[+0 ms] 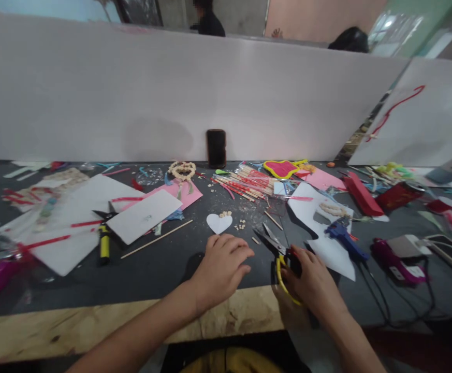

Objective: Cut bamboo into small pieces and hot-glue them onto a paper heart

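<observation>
My right hand (314, 277) grips a pair of scissors (276, 242) by its yellow and black handles. The scissors' blades are parted and point away to the left, low over the dark tabletop. My left hand (222, 267) holds nothing, palm down, with its thumb apart from its loosely bent fingers. Just beyond its fingertips lies a white paper heart (218, 224); I cannot tell whether they touch. Small pale wooden pieces (240, 225) lie beside the heart, and a few rest at its upper right edge. A short stick piece (256, 240) lies near the blade tips.
A blue glue gun (344, 239) rests on cut white paper at right, with its cord trailing forward. Pliers (104, 243), a white card (144, 216) and a thin stick (156, 239) lie at left. Bundled sticks (245, 182) and a phone (216, 148) stand farther back, before a white partition (163, 93).
</observation>
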Demonstrator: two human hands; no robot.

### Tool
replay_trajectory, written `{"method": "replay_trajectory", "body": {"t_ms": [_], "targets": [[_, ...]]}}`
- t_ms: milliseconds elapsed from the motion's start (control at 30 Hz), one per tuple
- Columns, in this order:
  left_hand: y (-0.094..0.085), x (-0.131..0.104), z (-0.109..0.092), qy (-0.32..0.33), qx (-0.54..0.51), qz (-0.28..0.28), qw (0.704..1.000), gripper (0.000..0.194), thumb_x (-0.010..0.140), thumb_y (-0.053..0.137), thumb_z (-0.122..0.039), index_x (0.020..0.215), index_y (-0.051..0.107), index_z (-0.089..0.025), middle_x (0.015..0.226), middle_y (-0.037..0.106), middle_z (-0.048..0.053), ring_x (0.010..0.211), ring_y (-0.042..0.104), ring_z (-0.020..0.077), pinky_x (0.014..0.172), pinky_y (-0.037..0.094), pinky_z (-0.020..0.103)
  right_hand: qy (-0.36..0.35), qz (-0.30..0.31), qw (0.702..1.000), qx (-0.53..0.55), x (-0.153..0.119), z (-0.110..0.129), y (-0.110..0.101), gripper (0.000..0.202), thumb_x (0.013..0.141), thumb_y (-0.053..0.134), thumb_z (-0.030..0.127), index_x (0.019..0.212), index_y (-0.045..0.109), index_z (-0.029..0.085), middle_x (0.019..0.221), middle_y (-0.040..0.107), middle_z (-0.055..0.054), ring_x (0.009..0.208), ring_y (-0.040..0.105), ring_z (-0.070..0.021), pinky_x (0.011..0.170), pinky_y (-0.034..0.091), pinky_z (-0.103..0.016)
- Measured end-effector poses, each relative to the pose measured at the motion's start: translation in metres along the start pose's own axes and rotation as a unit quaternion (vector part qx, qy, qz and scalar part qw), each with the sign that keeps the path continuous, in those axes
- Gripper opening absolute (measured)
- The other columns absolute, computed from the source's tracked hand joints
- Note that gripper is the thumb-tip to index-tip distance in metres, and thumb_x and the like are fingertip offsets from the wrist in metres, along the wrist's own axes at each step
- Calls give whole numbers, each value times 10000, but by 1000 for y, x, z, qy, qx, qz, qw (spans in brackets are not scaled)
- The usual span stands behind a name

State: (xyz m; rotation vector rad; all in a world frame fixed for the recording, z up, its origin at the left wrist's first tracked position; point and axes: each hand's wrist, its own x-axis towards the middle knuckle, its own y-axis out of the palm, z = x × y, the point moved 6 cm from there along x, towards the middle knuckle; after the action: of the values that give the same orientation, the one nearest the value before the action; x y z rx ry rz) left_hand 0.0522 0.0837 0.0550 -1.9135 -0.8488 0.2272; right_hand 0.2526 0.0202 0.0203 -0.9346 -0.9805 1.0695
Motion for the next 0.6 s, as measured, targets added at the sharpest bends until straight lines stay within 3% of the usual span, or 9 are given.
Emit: {"method": "replay_trajectory", "body": {"t_ms": [133, 233, 300, 433, 600], "targets": [[7, -6, 0, -7, -1, 12, 1000, 206, 834, 516, -210, 1011, 608, -260, 1119, 606, 41, 1052, 495, 228, 897, 311, 424, -31, 16, 999, 18, -8, -14, -22, 345, 832, 476, 360, 1134, 582, 230, 1101, 642, -64, 1041, 565, -211, 885, 454, -343], [11, -19, 9, -16, 11, 22, 1000, 222, 846, 494, -202, 1030, 607, -256, 1138, 597, 51, 1072, 495, 239, 904, 331, 436, 65, -87, 993, -36, -10, -68, -57, 377, 842, 410, 385, 1089, 602, 176, 1022, 660, -116, 938, 600, -244, 819, 468, -381], [13, -28, 14, -24, 22, 23, 999, 226, 848, 490, -205, 1036, 606, -251, 1135, 599, 59, 1075, 502, 246, 909, 347, 445, 114, -114, 985, -57, -7, -108, -69, 416, 820, 394, 369, 1058, 607, 103, 972, 657, -180, 881, 606, -293, 791, 457, -452], [19, -42, 20, -31, 36, 19, 999, 217, 841, 504, -223, 1022, 616, -267, 1131, 610, 50, 1081, 521, 246, 918, 391, 432, 146, -103, 982, -63, 10, -157, -66, 412, 784, 438, 412, 1001, 623, 115, 940, 672, -164, 844, 613, -286, 770, 461, -431], [23, -54, 25, -43, 52, 1, 998, 207, 846, 509, -277, 1020, 620, -286, 1126, 624, 42, 1076, 547, 241, 912, 443, 409, 145, -74, 985, -53, 26, -164, -52, 429, 743, 505, 417, 1038, 610, 124, 1005, 653, -158, 972, 575, -297, 868, 419, -425]]}}
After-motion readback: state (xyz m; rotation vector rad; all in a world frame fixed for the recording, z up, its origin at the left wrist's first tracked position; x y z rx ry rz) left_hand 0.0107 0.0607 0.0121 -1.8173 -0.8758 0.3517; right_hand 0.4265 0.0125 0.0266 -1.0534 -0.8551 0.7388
